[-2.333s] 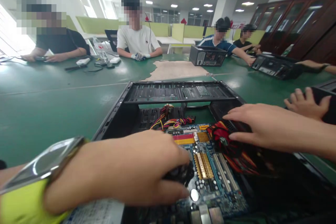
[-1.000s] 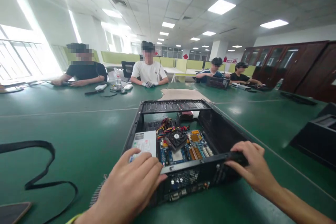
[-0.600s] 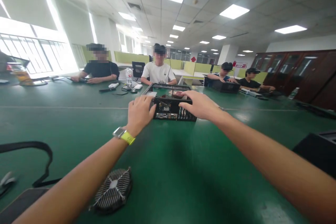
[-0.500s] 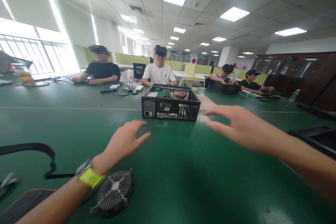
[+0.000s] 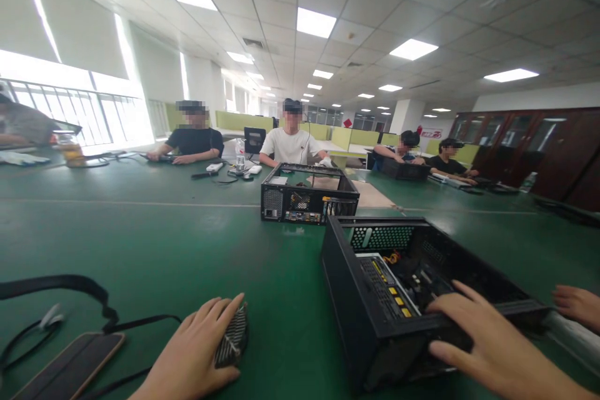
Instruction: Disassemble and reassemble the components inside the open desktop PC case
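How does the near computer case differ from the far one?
The near case is gripped at its rim by the right hand; the far case stands untouched. The near case sits askew, showing a plain side; the far case shows its vented port panel. Both are black, open-topped, with boards inside.

near case (image 5: pixel 375 300) right, fan grille (image 5: pixel 232 337) left of it, far case (image 5: pixel 309 197) behind, phone (image 5: pixel 70 369) far left.

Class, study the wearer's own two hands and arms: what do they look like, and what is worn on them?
Both are bare: no gloves, no rings. The left hand is cut off at the wrist by the picture's bottom edge, so no sleeve or wristwear shows. The right hand runs into a bare forearm with no sleeve, watch or band in view.
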Motion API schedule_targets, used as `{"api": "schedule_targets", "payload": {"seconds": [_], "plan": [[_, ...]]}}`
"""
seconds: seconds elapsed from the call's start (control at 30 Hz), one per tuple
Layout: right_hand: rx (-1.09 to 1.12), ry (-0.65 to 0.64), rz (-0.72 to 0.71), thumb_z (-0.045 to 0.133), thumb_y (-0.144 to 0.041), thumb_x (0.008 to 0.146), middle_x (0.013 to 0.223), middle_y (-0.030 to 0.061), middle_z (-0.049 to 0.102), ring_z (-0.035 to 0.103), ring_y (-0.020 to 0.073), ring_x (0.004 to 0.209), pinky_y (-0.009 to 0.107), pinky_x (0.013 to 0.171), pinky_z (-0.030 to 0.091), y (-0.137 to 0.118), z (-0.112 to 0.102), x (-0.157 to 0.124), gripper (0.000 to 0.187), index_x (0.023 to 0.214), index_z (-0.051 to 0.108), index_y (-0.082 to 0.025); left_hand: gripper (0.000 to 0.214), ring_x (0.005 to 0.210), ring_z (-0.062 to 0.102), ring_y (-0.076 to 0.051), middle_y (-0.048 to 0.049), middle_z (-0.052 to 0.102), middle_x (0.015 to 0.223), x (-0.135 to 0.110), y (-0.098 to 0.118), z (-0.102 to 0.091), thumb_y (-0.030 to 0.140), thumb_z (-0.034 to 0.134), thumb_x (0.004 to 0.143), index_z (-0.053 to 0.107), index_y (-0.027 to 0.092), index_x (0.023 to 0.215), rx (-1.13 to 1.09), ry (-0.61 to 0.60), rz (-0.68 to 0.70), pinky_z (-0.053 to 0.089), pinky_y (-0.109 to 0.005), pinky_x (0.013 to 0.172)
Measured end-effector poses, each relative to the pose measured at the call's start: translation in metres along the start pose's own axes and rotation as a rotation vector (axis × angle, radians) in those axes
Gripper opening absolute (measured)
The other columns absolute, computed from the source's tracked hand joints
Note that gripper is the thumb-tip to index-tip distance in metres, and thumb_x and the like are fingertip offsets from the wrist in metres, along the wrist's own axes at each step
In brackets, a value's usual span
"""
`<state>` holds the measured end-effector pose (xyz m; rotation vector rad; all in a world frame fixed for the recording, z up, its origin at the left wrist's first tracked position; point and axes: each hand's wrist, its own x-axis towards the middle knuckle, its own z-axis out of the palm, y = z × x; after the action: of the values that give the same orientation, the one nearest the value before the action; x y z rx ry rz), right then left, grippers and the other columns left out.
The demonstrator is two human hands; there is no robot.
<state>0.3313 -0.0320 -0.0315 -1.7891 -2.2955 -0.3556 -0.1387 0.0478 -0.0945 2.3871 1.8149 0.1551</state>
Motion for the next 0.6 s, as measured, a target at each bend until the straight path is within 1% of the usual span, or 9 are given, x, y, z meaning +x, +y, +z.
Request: {"api": "schedule_targets", "payload": {"seconds": [0.07,0.13,0.2,0.3,0.37,0.43,0.5,0.57,0.6], "plan": [[-0.001,0.087,-0.075,0.048,-0.062,0.082,0.082,0.0063,0.07,0.064,0.0235,0.075,0.036,0.066,0.049,-0.036,0.008,0.015,0.044,0.082,0.067,-0.022,0.093,0.131,0.036,-0.029,-0.0099,0.043,0.141,-0.002,-0.001,-0.001,0.038,0.064,0.057,0.034,0.018,0.143,0.007,0.013,-0.003,0.025,-0.042,0.11],[0.003,0.206,-0.069,0.047,-0.063,0.082,0.072,0.0061,0.068,0.061,0.0206,0.062,0.032,0.056,0.045,-0.06,0.013,0.026,0.046,0.074,0.065,-0.021,0.09,0.129,0.038,-0.03,-0.0104,0.045,0.14,-0.003,-0.001,-0.003,0.038,0.062,0.058,0.036,0.018,0.142,0.009,0.035,0.007,0.025,-0.044,0.109],[0.034,0.252,-0.024,0.046,-0.062,0.083,0.073,0.0065,0.068,0.061,0.0216,0.062,0.034,0.057,0.043,-0.08,0.017,0.033,0.045,0.075,0.065,-0.022,0.088,0.128,0.04,-0.031,-0.0116,0.046,0.139,-0.003,0.002,-0.003,0.039,0.061,0.06,0.037,0.017,0.141,0.015,0.047,0.026,0.025,-0.046,0.108],[0.107,0.257,0.059,0.043,-0.064,0.082,0.07,0.0066,0.067,0.061,0.024,0.063,0.037,0.059,0.043,-0.118,0.025,0.038,0.047,0.071,0.065,-0.024,0.086,0.126,0.041,-0.032,-0.0123,0.049,0.136,-0.001,0.004,0.003,0.041,0.061,0.06,0.039,0.018,0.14,0.043,0.056,0.03,0.025,-0.05,0.108],[0.167,0.279,0.075,0.043,-0.068,0.078,0.065,0.0064,0.066,0.06,0.0244,0.06,0.037,0.056,0.043,-0.147,0.031,0.037,0.049,0.067,0.066,-0.026,0.089,0.13,0.037,-0.033,-0.0113,0.047,0.139,0.001,-0.005,0.012,0.041,0.064,0.057,0.038,0.021,0.141,0.066,0.069,0.031,0.023,-0.051,0.108],[0.24,0.295,0.052,0.048,-0.069,0.073,0.068,0.0059,0.069,0.061,0.0251,0.059,0.038,0.053,0.046,-0.168,0.031,0.034,0.046,0.072,0.069,-0.028,0.092,0.133,0.033,-0.034,-0.0116,0.041,0.143,0.005,-0.02,0.013,0.042,0.068,0.055,0.039,0.021,0.14,0.068,0.084,0.05,0.024,-0.051,0.108],[0.356,0.221,-0.068,0.054,-0.068,0.069,0.081,0.0024,0.073,0.065,0.026,0.064,0.038,0.053,0.05,-0.171,0.019,0.032,0.042,0.09,0.072,-0.035,0.086,0.131,0.035,-0.034,-0.0126,0.041,0.143,0.011,-0.032,-0.004,0.047,0.068,0.059,0.043,0.02,0.137,0.024,0.143,0.078,0.03,-0.048,0.107],[0.46,0.068,-0.164,0.055,-0.062,0.072,0.097,-0.004,0.072,0.067,0.0256,0.077,0.038,0.062,0.055,-0.151,-0.005,0.042,0.039,0.104,0.067,-0.044,0.071,0.124,0.045,-0.03,-0.01,0.05,0.136,0.021,-0.027,-0.042,0.054,0.06,0.069,0.048,0.022,0.131,-0.056,0.284,0.1,0.036,-0.044,0.103],[0.478,-0.02,-0.172,0.053,-0.059,0.076,0.101,-0.006,0.071,0.067,0.0244,0.084,0.036,0.068,0.055,-0.134,-0.018,0.053,0.036,0.106,0.066,-0.045,0.062,0.119,0.05,-0.027,-0.0068,0.055,0.131,0.028,-0.015,-0.066,0.056,0.054,0.074,0.05,0.024,0.128,-0.092,0.365,0.123,0.038,-0.042,0.102]]}}
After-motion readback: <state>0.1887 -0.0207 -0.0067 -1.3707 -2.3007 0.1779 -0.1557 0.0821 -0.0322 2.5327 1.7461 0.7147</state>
